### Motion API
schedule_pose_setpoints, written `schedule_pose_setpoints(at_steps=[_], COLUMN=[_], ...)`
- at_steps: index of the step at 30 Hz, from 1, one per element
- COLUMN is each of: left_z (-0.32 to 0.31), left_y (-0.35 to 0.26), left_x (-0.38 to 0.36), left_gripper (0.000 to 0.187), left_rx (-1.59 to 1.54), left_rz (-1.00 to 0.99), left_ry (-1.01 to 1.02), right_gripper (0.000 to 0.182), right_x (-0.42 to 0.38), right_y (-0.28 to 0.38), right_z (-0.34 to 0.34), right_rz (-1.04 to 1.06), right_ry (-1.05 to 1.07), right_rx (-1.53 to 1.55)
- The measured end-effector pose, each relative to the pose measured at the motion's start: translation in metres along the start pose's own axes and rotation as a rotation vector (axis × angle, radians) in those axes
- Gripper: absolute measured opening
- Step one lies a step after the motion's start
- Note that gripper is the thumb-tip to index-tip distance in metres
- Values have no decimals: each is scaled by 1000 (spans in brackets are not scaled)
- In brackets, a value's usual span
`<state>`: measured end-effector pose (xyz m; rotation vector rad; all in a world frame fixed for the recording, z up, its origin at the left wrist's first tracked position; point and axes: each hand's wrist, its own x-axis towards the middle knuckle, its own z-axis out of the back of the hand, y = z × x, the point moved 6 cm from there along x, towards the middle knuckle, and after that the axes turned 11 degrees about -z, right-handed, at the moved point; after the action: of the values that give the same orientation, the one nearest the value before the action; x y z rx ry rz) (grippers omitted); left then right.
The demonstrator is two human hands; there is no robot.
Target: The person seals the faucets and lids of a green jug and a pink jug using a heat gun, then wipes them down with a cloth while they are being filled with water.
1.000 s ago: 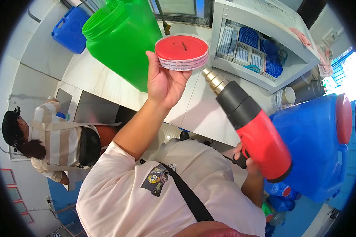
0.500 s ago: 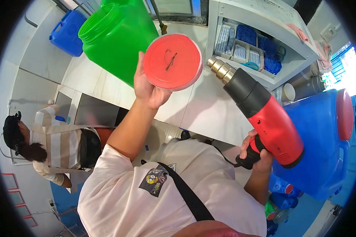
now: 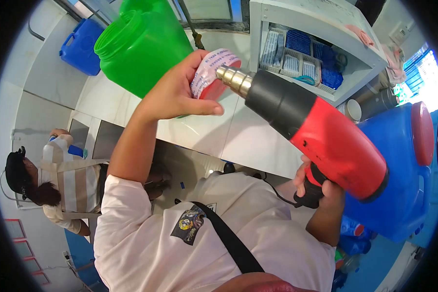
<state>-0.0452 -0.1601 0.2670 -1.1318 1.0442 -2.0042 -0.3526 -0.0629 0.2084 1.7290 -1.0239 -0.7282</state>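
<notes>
My left hand grips a red cap above the counter, fingers behind it and thumb stretched out below. The cap is tilted on edge, showing a clear seal band with purple printing around its side. In my right hand is a red and black heat gun, held by its handle. The metal nozzle points left at the band and overlaps the cap's edge in this view. A black cord hangs from the handle.
An uncapped green jug stands behind my left hand. A large blue jug with a red cap is at my right. White shelving holds baskets of labels. A person works at the left, near a small blue jug.
My left hand has turned the cap from face-on to edge-on, exposing the printed band. The heat gun has moved left and its nozzle is now at the band.
</notes>
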Motion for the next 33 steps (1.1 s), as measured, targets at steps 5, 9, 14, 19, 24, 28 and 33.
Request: schedule_pose_setpoints(at_steps=[5, 9, 14, 19, 24, 28, 33], left_z=[10, 8, 11, 9, 14, 28, -6], left_y=[-49, -49, -53, -59, -56, 7, 98], left_x=[9, 9, 9, 9, 8, -7, -64], left_gripper=[53, 61, 60, 49, 51, 46, 37], left_rx=[1218, 1458, 1393, 1408, 1287, 70, -360], left_rz=[-407, -546, -587, -642, -606, -12, 624], left_ry=[28, -81, -145, -168, -169, -339, -432], right_gripper=[81, 80, 75, 72, 72, 72, 71], right_x=[-18, -20, -17, -3, -6, -18, -28], right_y=[-8, -6, -6, 7, 7, -1, -27], right_z=[23, 9, 22, 30, 32, 41, 36], right_rz=[-6, 17, 65, 95, 126, 62, -101], right_ry=[-28, -22, -138, -212, -165, -163, -75], right_rx=[70, -9, -149, -42, -19, -9, -255])
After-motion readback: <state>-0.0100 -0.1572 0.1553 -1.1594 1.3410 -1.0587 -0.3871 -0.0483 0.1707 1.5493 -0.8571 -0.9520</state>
